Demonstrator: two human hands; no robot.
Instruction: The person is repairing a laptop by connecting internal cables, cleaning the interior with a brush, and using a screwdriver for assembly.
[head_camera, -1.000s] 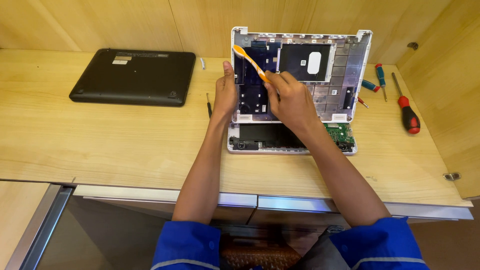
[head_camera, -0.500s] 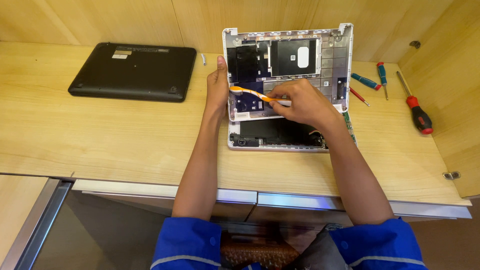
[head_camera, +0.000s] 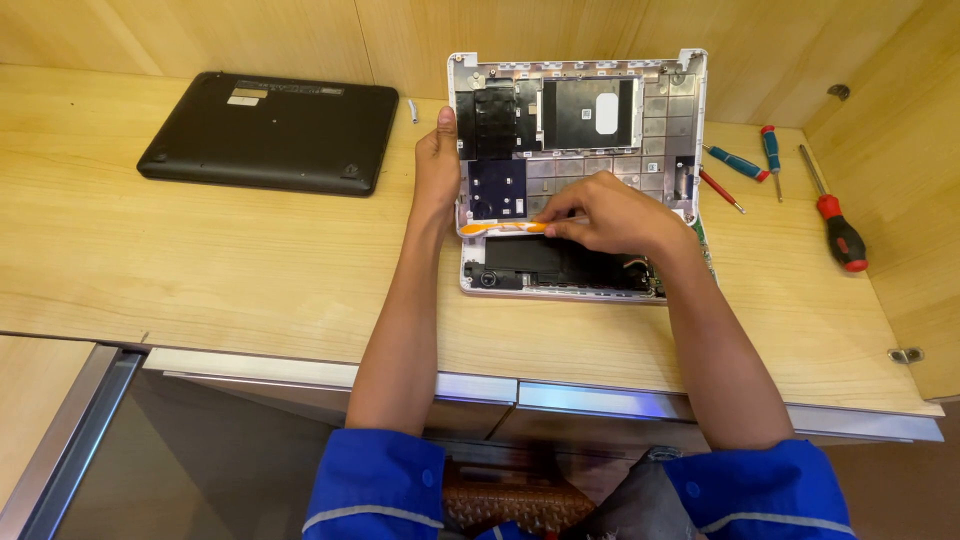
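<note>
Prying step, I judge: right hand (head_camera: 610, 212) pinches orange pry tool (head_camera: 503, 229) flat against the opened laptop (head_camera: 580, 170); left hand (head_camera: 437, 165), fingers together, steadies its edge. Next calls for gentle levering.

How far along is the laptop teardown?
Done: the black bottom cover lies apart on the desk, and the white laptop chassis sits open, internals exposed. In hand: left hand braces the chassis's left edge; right hand holds an orange pry tool flat across its middle. Left: inner parts remain seated. Screwdrivers lie unused at right.
</note>
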